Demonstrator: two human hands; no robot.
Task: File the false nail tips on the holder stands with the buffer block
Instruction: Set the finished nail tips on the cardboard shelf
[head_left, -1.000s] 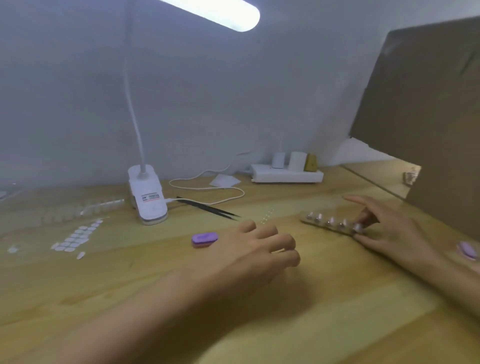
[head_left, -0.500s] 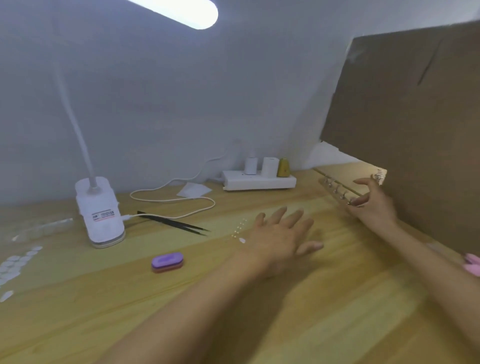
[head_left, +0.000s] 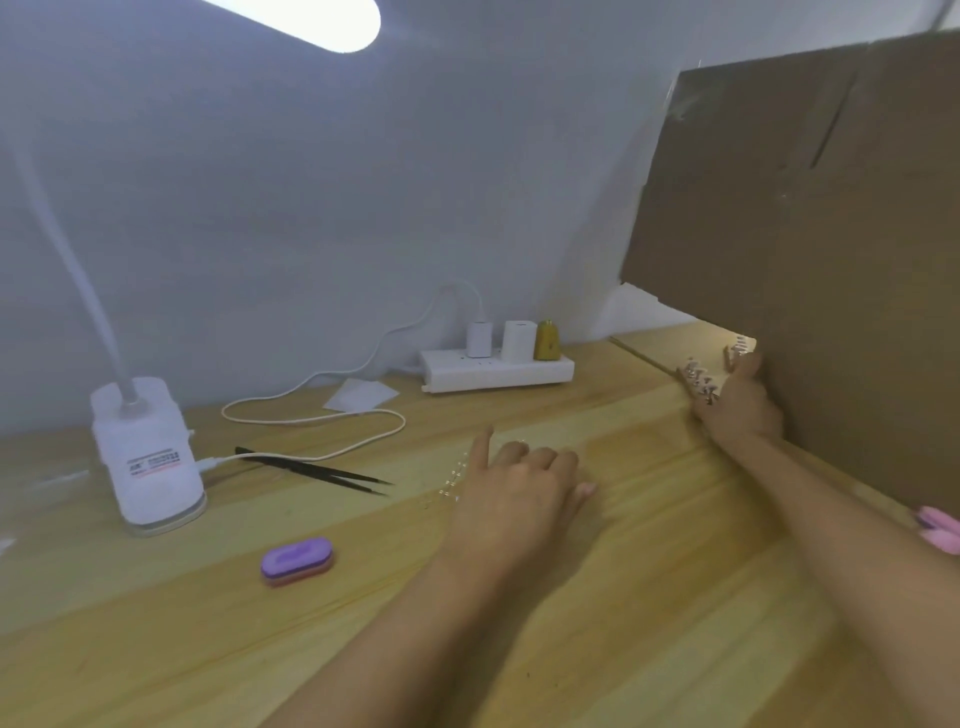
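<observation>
Right hand (head_left: 740, 408) grips holder strip (head_left: 701, 383) of nail tips at far right of surface (head_left: 649, 571), beside cardboard (head_left: 805, 260). Left hand (head_left: 519, 493) rests on surface, index out, other fingers loosely curled, holding nothing. Buffer block (head_left: 296, 561) lies untouched, well apart. Risk: strip knocks cardboard or tilts in 1-end grip, tips pop off.

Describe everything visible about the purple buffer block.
The purple rounded-end buffer block lies flat on the light wooden table, nothing touching it. Its purple top has a paler oval patch; a thin orange-pink layer shows beneath, like layered foam. It sits in front of the white lamp base and left of the left hand, apart from both; the right hand, holding the nail tip holder strip, is far off.
</observation>
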